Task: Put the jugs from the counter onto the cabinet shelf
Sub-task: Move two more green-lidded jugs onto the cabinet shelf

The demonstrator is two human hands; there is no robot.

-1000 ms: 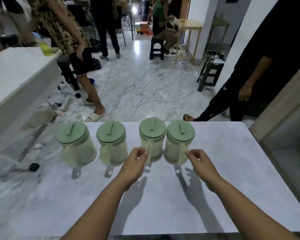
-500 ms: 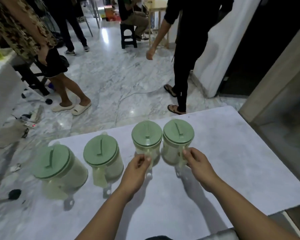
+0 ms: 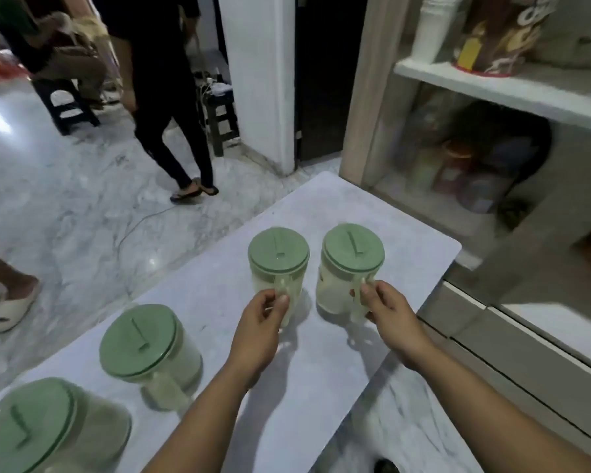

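While held: two lidded jugs, one [image 3: 277,268] beside the other [image 3: 350,264], sit near the counter's [image 3: 321,370] far corner.
Handles: both face the person, likely so each can be pinched and lifted.
Left hand [image 3: 258,327]: fingers closed around the left jug's handle.
Right hand [image 3: 389,315]: fingers closed around the right jug's handle.
Waiting: two more jugs [image 3: 149,346] [image 3: 35,428] stand untouched, further left.
Destination: cabinet shelf [image 3: 505,87], just right of the counter.

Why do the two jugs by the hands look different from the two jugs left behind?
The two far clear plastic jugs with green lids are each held by the handle, one in the left hand, one in the right hand. The two near jugs stand untouched, looking bigger and blurrier. All share green lids.
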